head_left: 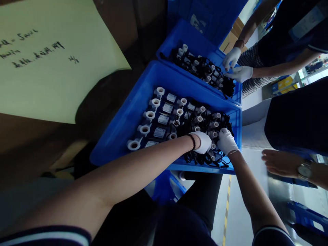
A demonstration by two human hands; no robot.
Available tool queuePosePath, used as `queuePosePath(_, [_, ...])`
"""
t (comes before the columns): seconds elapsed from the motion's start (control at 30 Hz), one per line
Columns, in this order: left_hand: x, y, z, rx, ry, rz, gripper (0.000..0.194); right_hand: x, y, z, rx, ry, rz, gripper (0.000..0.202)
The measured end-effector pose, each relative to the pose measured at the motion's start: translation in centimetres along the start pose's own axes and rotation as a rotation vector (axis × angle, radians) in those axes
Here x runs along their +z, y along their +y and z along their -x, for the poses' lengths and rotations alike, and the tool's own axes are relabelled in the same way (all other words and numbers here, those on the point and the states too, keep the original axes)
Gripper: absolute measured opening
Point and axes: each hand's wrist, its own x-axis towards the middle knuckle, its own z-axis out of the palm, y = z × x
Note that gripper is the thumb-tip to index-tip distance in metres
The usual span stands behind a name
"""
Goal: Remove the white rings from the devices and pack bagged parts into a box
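Note:
A blue plastic crate (133,102) in front of me holds rows of dark labelled units (163,119) with white ring-shaped ends (149,115). Black cables (225,119) lie bunched over the units at the crate's right side. My left hand (203,142), in a white glove, reaches down among the cables and white ends, fingers curled and mostly hidden. Close to its right, my right hand (226,141), also gloved, is closed near the crate's right wall. What either hand grips is hidden.
Behind stands a second blue crate (176,32) with similar units, where a co-worker's gloved hands (237,70) work. Another person's bare hand with a watch (284,164) is at the right. A yellow handwritten sheet (58,78) hangs at upper left. A blue stool (164,188) is below.

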Motion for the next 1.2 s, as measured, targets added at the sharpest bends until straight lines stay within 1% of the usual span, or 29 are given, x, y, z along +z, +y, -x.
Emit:
queuePosePath(0.1, [-0.1,0.0,0.0,-0.002,-0.001,0.016,0.044,-0.1,0.0,0.1,-0.035,0.042,-0.035,0.051])
queuePosePath(0.17, [-0.1,0.0,0.1,-0.009,-0.003,0.018,0.043,-0.2,-0.1,0.1,-0.048,0.013,-0.031,0.047])
queuePosePath(0.2, [-0.2,0.0,0.1,-0.011,-0.002,0.019,0.043,-0.2,-0.1,0.1,-0.030,0.000,-0.027,0.044])
queuePosePath(0.27, [-0.2,0.0,0.1,-0.012,-0.004,0.021,0.043,-0.2,-0.1,0.1,-0.010,0.015,-0.034,0.044])
queuePosePath(0.33, [-0.2,0.1,0.2,-0.017,-0.002,0.025,0.044,0.0,0.0,0.1,-0.037,0.054,-0.052,0.052])
queuePosePath(0.37, [-0.2,0.1,0.2,-0.021,0.000,0.028,0.044,0.1,0.0,0.1,-0.050,0.056,-0.055,0.053])
queuePosePath(0.47, [0.0,0.0,0.1,-0.021,0.011,0.045,0.043,0.3,0.0,0.0,-0.013,0.042,-0.048,0.045])
queuePosePath(0.6, [0.4,-0.3,-0.3,-0.026,0.023,0.058,0.043,0.3,-0.1,-0.1,-0.047,0.070,-0.067,0.057])
queuePosePath(0.67, [0.6,-0.4,-0.6,-0.035,0.025,0.068,0.043,0.2,-0.2,-0.2,-0.032,0.035,-0.062,0.048])
queuePosePath(0.73, [0.6,-0.6,-0.7,-0.027,0.017,0.073,0.043,0.2,-0.3,-0.2,0.007,0.031,-0.066,0.043])
queuePosePath(0.83, [0.5,-0.6,-0.7,-0.006,0.003,0.054,0.044,0.1,-0.4,-0.2,-0.058,0.066,-0.079,0.052])
queuePosePath(0.87, [0.5,-0.5,-0.7,0.000,0.001,0.045,0.044,0.1,-0.5,-0.1,-0.072,0.059,-0.076,0.053])
queuePosePath(0.93, [0.5,-0.5,-0.6,0.004,-0.001,0.032,0.044,0.0,-0.6,0.0,-0.045,0.018,-0.059,0.048])
queuePosePath(1.0, [0.4,-0.5,-0.5,-0.003,-0.001,0.032,0.044,-0.1,-0.8,0.1,0.005,0.007,-0.056,0.045])
queuePosePath(1.03, [0.4,-0.5,-0.5,-0.009,-0.002,0.035,0.044,-0.2,-0.8,0.1,-0.010,0.014,-0.056,0.047])
queuePosePath(1.1, [0.3,-0.4,-0.5,-0.011,-0.011,0.031,0.044,-0.3,-1.0,0.3,-0.090,0.033,-0.042,0.057])
queuePosePath(1.13, [0.2,-0.4,-0.5,-0.005,-0.019,0.021,0.044,-0.3,-1.1,0.3,-0.111,0.035,-0.028,0.057])
queuePosePath(1.2, [0.1,-0.4,-0.4,0.015,-0.031,-0.002,0.045,-0.3,-1.3,0.4,-0.082,0.021,0.005,0.043])
